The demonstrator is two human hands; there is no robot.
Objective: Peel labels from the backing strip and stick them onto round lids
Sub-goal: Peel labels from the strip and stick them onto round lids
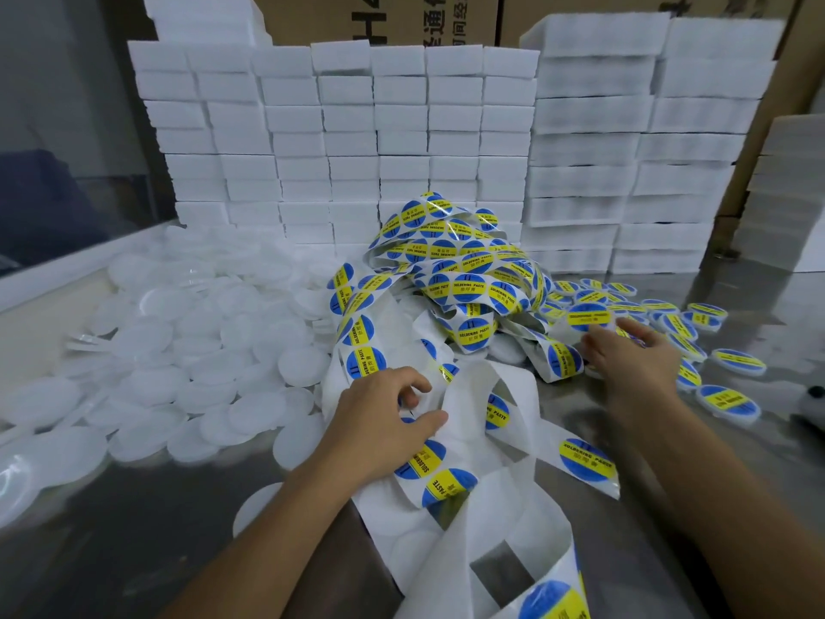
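While my left hand (384, 422) pinches the backing strip (473, 395) mid-bench, my right hand (625, 350), fingers loosely spread, sets a labelled lid (588, 318) among the finished ones. I judge sticking is done; next comes a bare lid (303, 366) from the left pile, then peeling a fresh label (587, 460).

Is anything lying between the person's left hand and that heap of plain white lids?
Nothing visible does. The left hand pinches the white backing strip, and the plain white round plastic lids lie just left of it, uncovered.

White foam blocks (402, 140) stand stacked before cardboard boxes (446, 15) on a steel table (134, 551).
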